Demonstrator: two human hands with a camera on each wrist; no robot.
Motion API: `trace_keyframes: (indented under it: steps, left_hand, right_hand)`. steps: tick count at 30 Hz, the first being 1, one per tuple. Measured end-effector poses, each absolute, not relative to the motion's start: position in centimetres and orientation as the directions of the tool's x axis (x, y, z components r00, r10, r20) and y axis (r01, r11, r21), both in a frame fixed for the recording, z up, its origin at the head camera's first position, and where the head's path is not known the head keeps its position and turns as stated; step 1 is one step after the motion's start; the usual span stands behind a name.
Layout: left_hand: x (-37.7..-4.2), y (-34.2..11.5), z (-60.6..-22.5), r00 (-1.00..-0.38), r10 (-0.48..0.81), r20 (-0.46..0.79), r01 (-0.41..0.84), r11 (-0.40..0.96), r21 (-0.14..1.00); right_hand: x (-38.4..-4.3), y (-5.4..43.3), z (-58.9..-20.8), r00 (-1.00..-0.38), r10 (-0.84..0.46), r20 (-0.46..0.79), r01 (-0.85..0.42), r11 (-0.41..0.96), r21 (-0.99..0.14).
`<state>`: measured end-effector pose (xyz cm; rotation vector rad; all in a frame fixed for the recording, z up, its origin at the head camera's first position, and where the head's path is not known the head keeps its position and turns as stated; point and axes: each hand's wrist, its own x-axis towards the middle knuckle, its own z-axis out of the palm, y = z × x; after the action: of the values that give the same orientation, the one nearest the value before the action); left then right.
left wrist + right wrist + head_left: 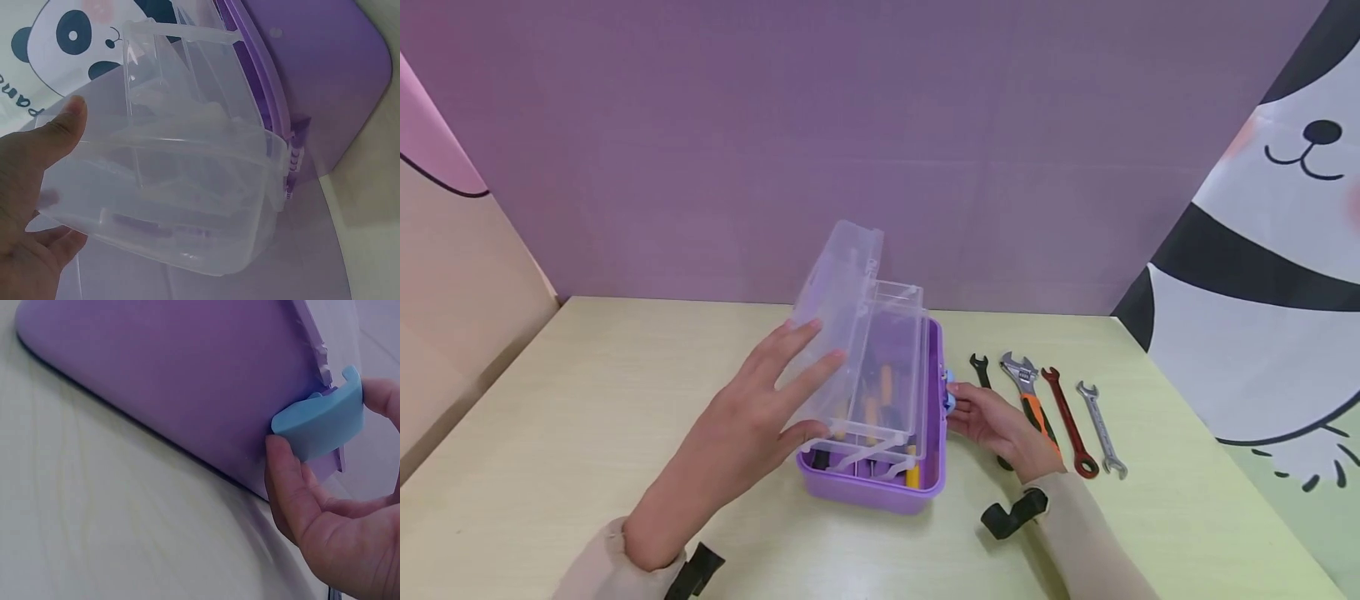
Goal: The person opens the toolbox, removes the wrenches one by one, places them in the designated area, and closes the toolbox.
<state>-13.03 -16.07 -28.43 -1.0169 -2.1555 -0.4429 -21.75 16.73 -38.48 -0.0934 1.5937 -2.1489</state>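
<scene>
A purple toolbox [880, 498] stands on the table with its clear lid [838, 283] tilted up to the left and its clear tray [891, 333] raised on hinged arms. My left hand [767, 404] has its fingers spread along the outside of the lid; in the left wrist view the thumb and fingertips lie about the lid's edge. On the box's right side, my right hand [992, 421] pinches the light blue latch [328, 422] between thumb and fingers. Orange-handled tools [871, 412] and a yellow handle [913, 471] show inside the box, partly behind the clear plastic.
Right of the box lie a black wrench [980, 367], partly hidden by the right hand, an adjustable wrench [1021, 373] with an orange and black handle, a red wrench [1067, 417] and a silver wrench [1101, 429]. A purple wall panel [850, 125] closes off the table's back edge.
</scene>
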Motion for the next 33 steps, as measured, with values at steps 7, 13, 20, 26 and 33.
trace_keyframes:
  steps: [7, 13, 20, 26, 33]
  left_hand:
    - [-13.0, -15.6, -28.6, -0.471, 0.521, 0.712, 0.783, 0.619, 0.065]
    - [-13.0, -15.4, -28.7, -0.49, 0.524, 0.697, 0.78, 0.621, 0.081]
    - [-13.1, -15.1, -28.8, -0.469, 0.531, 0.705, 0.788, 0.612, 0.064]
    - [-13.0, -14.1, -28.8, -0.457, 0.528, 0.716, 0.789, 0.613, 0.052]
    - [-12.8, -13.1, -28.9, -0.454, 0.541, 0.708, 0.791, 0.611, 0.041]
  right_hand:
    - [-21.6, 16.8, -38.5, -0.895, -0.388, -0.22, 0.321, -0.217, -0.922]
    - [-21.6, 16.8, -38.7, -0.896, -0.385, -0.224, 0.326, -0.225, -0.918]
    - [-21.8, 16.9, -38.9, -0.894, -0.402, -0.199, 0.313, -0.24, -0.919]
    - [-21.7, 17.0, -38.9, -0.894, -0.401, -0.199, 0.316, -0.249, -0.916]
    - [-21.7, 16.9, -38.8, -0.895, -0.397, -0.204, 0.32, -0.251, -0.914]
